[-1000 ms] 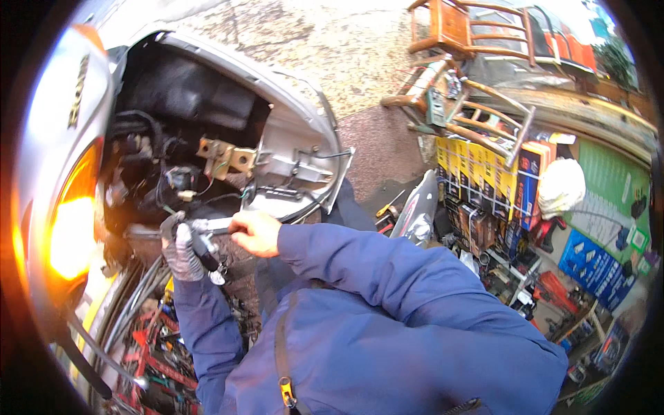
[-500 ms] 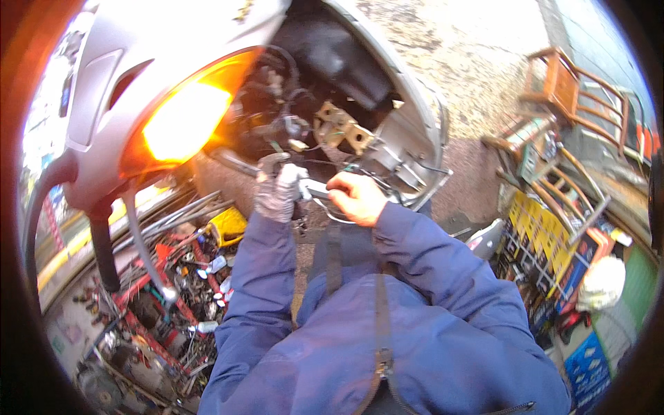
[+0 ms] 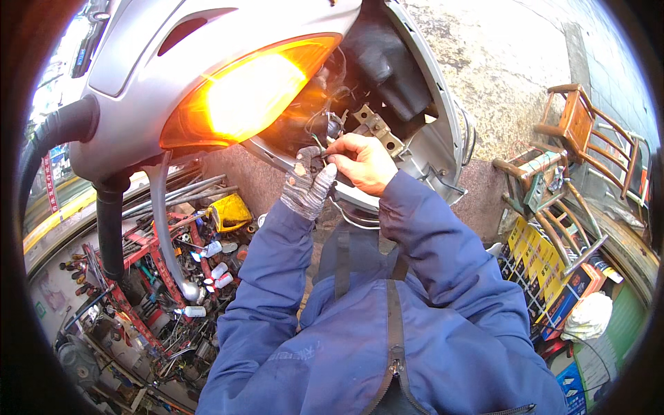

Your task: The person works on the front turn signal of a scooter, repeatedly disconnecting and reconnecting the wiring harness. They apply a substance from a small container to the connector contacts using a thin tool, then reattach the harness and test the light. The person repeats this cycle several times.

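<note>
A thin greenish wire (image 3: 317, 141) slants up and leftward just beyond the nearer, grey-knit-gloved left hand (image 3: 306, 183), whose grip cannot be told, while the bare right hand (image 3: 368, 164) presses thumb to forefinger, any contents hidden.

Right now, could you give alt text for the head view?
A gloved left hand and a bare right hand meet at the opened bodywork of a silver vehicle, beside a glowing orange indicator lamp. Bottles lie amid clutter, left; a wooden chair stands right.
</note>
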The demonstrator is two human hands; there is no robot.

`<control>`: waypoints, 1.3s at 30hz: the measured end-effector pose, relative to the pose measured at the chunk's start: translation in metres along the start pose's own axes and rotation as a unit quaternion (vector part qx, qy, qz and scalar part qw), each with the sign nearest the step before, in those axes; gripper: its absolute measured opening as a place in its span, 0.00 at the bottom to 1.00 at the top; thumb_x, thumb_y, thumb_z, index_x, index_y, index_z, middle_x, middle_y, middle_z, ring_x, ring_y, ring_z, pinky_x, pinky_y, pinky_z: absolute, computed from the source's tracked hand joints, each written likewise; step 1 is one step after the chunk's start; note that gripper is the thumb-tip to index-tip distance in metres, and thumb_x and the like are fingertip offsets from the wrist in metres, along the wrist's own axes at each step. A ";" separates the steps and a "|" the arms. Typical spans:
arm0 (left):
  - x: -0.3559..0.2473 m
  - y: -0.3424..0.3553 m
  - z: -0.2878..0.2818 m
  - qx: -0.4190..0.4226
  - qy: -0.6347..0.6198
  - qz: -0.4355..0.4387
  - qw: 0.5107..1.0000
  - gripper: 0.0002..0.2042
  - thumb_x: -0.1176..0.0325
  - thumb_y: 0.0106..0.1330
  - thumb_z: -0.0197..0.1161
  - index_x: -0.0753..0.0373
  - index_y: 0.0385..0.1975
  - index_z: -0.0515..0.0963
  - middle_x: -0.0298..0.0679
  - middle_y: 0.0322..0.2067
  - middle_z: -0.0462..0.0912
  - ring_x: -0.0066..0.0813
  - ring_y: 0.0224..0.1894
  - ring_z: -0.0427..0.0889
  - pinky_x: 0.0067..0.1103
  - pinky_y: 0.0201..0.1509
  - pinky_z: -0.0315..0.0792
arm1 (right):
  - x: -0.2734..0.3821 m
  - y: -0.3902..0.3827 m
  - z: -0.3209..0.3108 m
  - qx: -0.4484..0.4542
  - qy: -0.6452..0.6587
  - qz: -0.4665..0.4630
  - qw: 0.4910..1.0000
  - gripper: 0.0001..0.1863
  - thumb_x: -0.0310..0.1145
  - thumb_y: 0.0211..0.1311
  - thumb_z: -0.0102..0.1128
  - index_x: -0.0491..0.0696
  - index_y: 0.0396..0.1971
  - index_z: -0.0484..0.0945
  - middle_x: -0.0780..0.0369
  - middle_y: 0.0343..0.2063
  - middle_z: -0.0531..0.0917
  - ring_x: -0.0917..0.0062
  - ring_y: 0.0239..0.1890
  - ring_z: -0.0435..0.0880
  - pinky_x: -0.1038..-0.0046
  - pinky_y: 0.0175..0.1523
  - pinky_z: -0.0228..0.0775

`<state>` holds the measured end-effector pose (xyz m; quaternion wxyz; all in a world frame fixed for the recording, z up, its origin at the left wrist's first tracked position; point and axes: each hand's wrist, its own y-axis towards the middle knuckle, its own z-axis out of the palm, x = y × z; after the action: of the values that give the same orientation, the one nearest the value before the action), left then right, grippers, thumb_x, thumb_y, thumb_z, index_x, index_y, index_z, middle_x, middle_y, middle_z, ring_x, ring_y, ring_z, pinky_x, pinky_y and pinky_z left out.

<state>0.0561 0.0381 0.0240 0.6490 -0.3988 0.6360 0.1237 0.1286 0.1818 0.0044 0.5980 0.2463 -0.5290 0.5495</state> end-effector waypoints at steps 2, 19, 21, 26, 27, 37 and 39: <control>-0.003 -0.001 -0.001 0.009 -0.086 -0.078 0.993 0.16 0.69 0.63 0.60 0.65 0.48 0.67 0.38 0.35 0.76 0.20 0.35 0.74 0.19 0.39 0.73 | 0.002 0.002 0.000 0.017 0.050 0.026 0.998 0.05 0.21 0.56 0.58 0.39 0.33 0.80 0.65 0.26 0.80 0.83 0.29 0.77 0.79 0.35 0.72; 0.004 0.002 -0.011 0.045 -0.004 0.009 0.999 0.19 0.71 0.62 0.60 0.65 0.50 0.63 0.38 0.40 0.74 0.21 0.40 0.74 0.19 0.46 0.72 | 0.011 0.008 -0.013 0.132 -0.111 -0.145 0.974 0.09 0.17 0.52 0.54 0.42 0.33 0.79 0.61 0.32 0.77 0.74 0.36 0.77 0.74 0.44 0.68; 0.008 0.002 -0.014 0.048 0.020 -0.008 0.999 0.20 0.71 0.62 0.60 0.65 0.51 0.63 0.38 0.43 0.73 0.22 0.44 0.73 0.20 0.49 0.71 | 0.011 0.007 -0.015 0.140 -0.106 -0.162 0.971 0.10 0.17 0.51 0.55 0.42 0.34 0.80 0.61 0.33 0.78 0.74 0.38 0.77 0.74 0.45 0.68; 0.016 0.003 -0.015 0.039 0.013 -0.004 0.999 0.24 0.70 0.60 0.63 0.64 0.54 0.61 0.39 0.47 0.71 0.24 0.49 0.72 0.22 0.53 0.70 | 0.011 -0.001 -0.017 0.136 -0.113 -0.159 0.971 0.11 0.18 0.54 0.55 0.42 0.37 0.81 0.62 0.35 0.78 0.76 0.39 0.77 0.75 0.45 0.69; 0.017 0.003 -0.014 0.032 0.019 -0.007 0.999 0.25 0.70 0.60 0.63 0.64 0.55 0.61 0.40 0.48 0.71 0.25 0.49 0.72 0.22 0.53 0.70 | 0.011 -0.001 -0.016 0.136 -0.096 -0.151 0.974 0.10 0.19 0.55 0.55 0.42 0.37 0.80 0.63 0.35 0.78 0.77 0.39 0.77 0.76 0.45 0.69; 0.009 0.004 -0.004 -0.002 -0.058 -0.004 0.998 0.30 0.71 0.61 0.61 0.64 0.61 0.55 0.43 0.50 0.71 0.26 0.48 0.74 0.22 0.52 0.72 | 0.014 0.023 -0.003 0.062 0.047 0.191 0.978 0.11 0.35 0.56 0.64 0.42 0.31 0.79 0.66 0.22 0.79 0.86 0.22 0.74 0.80 0.26 0.67; 0.011 0.009 -0.005 -0.003 0.032 -0.013 0.999 0.29 0.75 0.61 0.60 0.64 0.60 0.55 0.42 0.47 0.72 0.25 0.45 0.76 0.21 0.49 0.74 | 0.014 0.023 -0.005 0.092 0.068 0.199 0.973 0.11 0.36 0.56 0.64 0.44 0.31 0.78 0.66 0.20 0.78 0.86 0.19 0.72 0.81 0.22 0.64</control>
<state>0.0484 0.0369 0.0116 0.6289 -0.4125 0.6507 0.1045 0.1066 0.1979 0.0086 0.4864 0.1521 -0.4728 0.7189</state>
